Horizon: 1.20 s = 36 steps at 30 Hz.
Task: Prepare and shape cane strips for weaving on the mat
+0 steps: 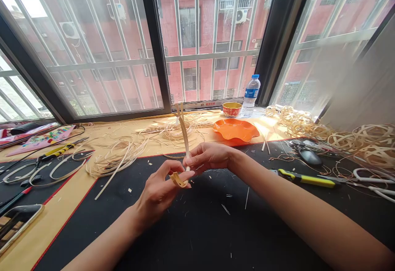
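Above the middle of the black mat, my two hands meet around pale, flat bamboo-like strips [184, 133]. My right hand [206, 155] pinches the upright strips low down, between thumb and fingers, and their free ends rise toward the window. From the left, my left hand [163, 184] closes on the lower end, where a short curled strip piece [179, 179] shows across its fingers. Just where the strips run inside the fingers is hidden. Thin slivers lie on the mat [197, 234] below the hands.
Coiled strips [120, 155] lie at left and behind. An orange wavy dish [236, 130], a red tin [232, 109] and a water bottle [251, 98] stand near the window. At right are woven balls [345, 141], a yellow-black cutter [308, 179] and scissors [370, 176]; a phone [20, 223] lies left.
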Tool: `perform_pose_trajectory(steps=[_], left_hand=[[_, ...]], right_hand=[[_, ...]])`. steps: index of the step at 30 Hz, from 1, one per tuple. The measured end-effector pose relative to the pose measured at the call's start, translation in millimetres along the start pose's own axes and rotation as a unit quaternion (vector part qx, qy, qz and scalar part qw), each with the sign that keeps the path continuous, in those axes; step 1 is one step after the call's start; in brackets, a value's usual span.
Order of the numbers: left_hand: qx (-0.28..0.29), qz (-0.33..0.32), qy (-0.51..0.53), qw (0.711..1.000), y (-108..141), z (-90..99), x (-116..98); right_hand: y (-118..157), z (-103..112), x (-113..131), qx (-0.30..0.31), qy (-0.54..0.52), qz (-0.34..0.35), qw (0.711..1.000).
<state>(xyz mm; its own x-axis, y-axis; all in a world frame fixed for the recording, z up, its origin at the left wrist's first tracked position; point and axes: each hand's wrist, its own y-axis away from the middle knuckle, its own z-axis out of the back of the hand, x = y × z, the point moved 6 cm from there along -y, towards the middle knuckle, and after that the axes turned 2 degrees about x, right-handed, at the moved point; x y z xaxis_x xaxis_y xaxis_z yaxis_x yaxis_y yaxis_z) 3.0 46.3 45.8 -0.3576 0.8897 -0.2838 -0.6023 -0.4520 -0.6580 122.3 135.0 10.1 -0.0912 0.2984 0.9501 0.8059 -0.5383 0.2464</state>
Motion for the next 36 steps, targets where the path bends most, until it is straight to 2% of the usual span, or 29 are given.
perform_pose_trajectory(steps=[4, 6, 10, 13, 16, 18, 20, 23, 26, 28, 31, 36], left_hand=[[-0.012, -0.049, -0.082, 0.995, 1.9, 3.0, -6.3], [-0.026, -0.055, -0.129, 0.990, 2.1, 5.3, -8.1], [-0.084, -0.011, -0.211, 0.974, 1.4, 13.8, -4.3], [-0.121, 0.040, -0.264, 0.956, 0.6, 21.0, 3.0], [-0.095, 0.069, -0.335, 0.935, -1.7, 21.7, 9.6], [-0.064, 0.067, -0.377, 0.921, -3.1, 19.8, 11.5], [-0.048, 0.058, -0.408, 0.910, -3.7, 18.8, 11.6], [-0.043, 0.035, -0.425, 0.903, -4.0, 17.7, 8.8], [-0.029, 0.009, -0.429, 0.903, -4.6, 15.8, 5.8], [-0.016, 0.006, -0.435, 0.900, -4.7, 15.0, 5.4], [-0.006, 0.014, -0.424, 0.905, -4.2, 15.1, 6.4], [-0.006, 0.085, -0.299, 0.950, -2.7, 15.0, 15.9]], right_hand=[[-3.9, -8.5, -3.3, 0.001, -0.006, -0.001, 1.000], [-5.1, -10.2, -2.9, -0.018, 0.008, 0.004, 1.000], [-0.3, -6.0, 8.8, -0.107, 0.103, 0.039, 0.988], [6.8, -14.4, 25.2, -0.107, 0.163, 0.100, 0.976], [12.8, -32.0, 39.0, -0.085, 0.199, 0.174, 0.961], [14.4, -42.3, 43.0, -0.098, 0.216, 0.209, 0.949], [15.4, -48.8, 44.9, -0.150, 0.260, 0.240, 0.923], [18.0, -55.1, 46.4, -0.241, 0.348, 0.285, 0.860], [20.0, -58.8, 45.5, -0.285, 0.369, 0.327, 0.822], [20.4, -58.8, 43.8, -0.298, 0.353, 0.341, 0.819], [20.0, -55.9, 41.4, -0.310, 0.320, 0.335, 0.830], [17.8, -47.5, 42.6, -0.293, 0.299, 0.304, 0.856]])
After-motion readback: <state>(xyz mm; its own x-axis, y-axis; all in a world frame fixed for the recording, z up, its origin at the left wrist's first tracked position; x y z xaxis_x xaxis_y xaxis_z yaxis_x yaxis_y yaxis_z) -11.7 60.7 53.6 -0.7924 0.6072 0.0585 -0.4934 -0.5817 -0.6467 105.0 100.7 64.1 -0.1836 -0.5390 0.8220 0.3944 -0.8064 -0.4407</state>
